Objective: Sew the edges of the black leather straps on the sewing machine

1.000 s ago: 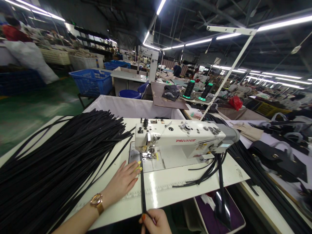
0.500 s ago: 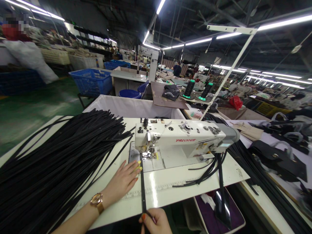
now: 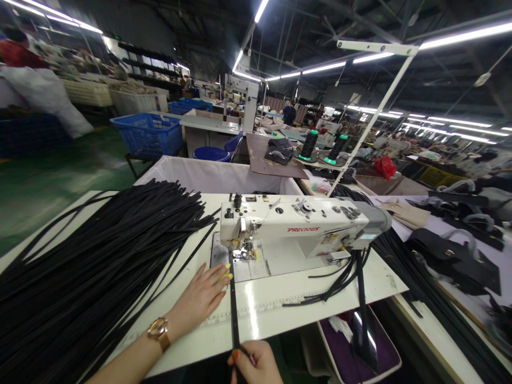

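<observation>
Factory hall with strip lights overhead and a green floor [image 3: 100, 170]; in the foreground, a glossy white worktable [image 3: 276, 325] with a printed ruler scale [image 3: 266, 306] carries a white sewing machine [image 3: 304, 234] lettered PRECIOUS in red; a large pile of long, narrow black strips [image 3: 116, 261] covers its left part; a smaller bundle of black strips [image 3: 340, 288] lies under the machine's right end; two black thread cones with green ends [image 3: 309, 145] stand behind.

A single flat, narrow black strip [image 3: 235, 317] runs from the needle area toward the near table edge; the left hand [image 3: 203, 296], below a gold-coloured wristwatch [image 3: 159, 332], lies palm down with fingers extended, slightly spread, tips at the strip's left edge; cannot tell whether they press on it; the right hand [image 3: 259, 365] pinches the strip's near part between thumb and fingers at the table edge.
</observation>
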Tool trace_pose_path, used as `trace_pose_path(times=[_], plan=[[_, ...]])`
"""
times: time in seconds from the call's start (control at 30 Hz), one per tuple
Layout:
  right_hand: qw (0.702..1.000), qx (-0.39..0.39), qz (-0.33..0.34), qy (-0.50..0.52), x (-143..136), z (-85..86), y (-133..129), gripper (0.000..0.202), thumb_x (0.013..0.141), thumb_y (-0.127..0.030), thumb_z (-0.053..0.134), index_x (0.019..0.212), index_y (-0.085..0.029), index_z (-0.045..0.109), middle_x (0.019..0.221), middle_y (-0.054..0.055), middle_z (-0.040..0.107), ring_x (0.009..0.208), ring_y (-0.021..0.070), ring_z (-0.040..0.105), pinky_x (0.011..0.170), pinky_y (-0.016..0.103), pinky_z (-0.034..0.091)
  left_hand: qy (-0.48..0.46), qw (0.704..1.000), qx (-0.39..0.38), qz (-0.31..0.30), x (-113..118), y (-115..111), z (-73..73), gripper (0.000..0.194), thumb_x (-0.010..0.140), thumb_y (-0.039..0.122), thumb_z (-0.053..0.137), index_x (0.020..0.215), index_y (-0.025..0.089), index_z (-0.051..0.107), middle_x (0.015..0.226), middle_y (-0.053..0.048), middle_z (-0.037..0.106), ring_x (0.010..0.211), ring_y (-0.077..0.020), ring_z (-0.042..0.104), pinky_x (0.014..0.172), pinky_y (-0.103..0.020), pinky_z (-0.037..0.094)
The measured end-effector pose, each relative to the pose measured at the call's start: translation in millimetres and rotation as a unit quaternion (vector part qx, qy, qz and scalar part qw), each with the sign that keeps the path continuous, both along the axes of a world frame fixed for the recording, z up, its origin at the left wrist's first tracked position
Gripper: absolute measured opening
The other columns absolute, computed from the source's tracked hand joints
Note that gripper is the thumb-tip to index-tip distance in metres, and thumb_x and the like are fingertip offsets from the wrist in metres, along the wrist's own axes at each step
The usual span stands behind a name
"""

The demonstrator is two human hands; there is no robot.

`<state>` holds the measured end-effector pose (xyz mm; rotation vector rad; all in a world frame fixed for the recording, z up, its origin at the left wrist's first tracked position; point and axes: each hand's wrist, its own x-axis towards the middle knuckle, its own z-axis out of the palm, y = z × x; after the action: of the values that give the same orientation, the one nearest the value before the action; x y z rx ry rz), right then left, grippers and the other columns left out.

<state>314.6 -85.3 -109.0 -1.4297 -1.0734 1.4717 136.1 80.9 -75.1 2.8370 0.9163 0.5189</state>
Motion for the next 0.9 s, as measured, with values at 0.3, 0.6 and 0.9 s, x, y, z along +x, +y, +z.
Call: trace_pose_path(times=[0.3, 0.6, 0.9], plan=[[1.0, 0.008, 0.004, -0.014, -2, 5.7, 1, 0.067, 0.076, -0.077, 0.053, 0.07, -0.012, 0.072, 0.045, 0.001, 0.058, 0.039, 0.0077, 0.046, 0.045, 0.018, 0.029, 0.011, 1.0, 0.002, 0.0, 0, 1, 0.8, 0.038, 0.1, 0.033, 0.039, 0.135, 0.027, 0.052, 0.144, -0.004, 0.049, 0.137, -0.024, 0.038, 0.114, -0.055, 0.028], [0.98, 0.129, -0.039, -0.145, 23, 58.3, 11, 0.046, 0.093, -0.048, 0.049, 0.063, -0.018, 0.065, 0.048, 0.001, 0.061, 0.049, 0.0129, 0.052, 0.056, 0.024, 0.039, 0.013, 1.0, -0.004, 0.001, 0, 0, 0.0, 0.039, 0.1, 0.034, 0.039, 0.136, 0.027, 0.05, 0.145, -0.004, 0.048, 0.137, -0.0246, 0.037, 0.114, -0.057, 0.028], [0.898, 0.287, -0.065, -0.326, 42, 46.8, 52, 0.02, 0.083, -0.016, 0.048, 0.084, -0.018, 0.068, 0.072, 0.004, 0.068, 0.063, 0.0157, 0.059, 0.061, 0.026, 0.041, -0.007, 1.0, 0.008, 0.0, 1, 1, 0.2, 0.04, 0.099, 0.033, 0.041, 0.138, 0.026, 0.05, 0.144, -0.005, 0.049, 0.136, -0.0237, 0.039, 0.116, -0.054, 0.025]])
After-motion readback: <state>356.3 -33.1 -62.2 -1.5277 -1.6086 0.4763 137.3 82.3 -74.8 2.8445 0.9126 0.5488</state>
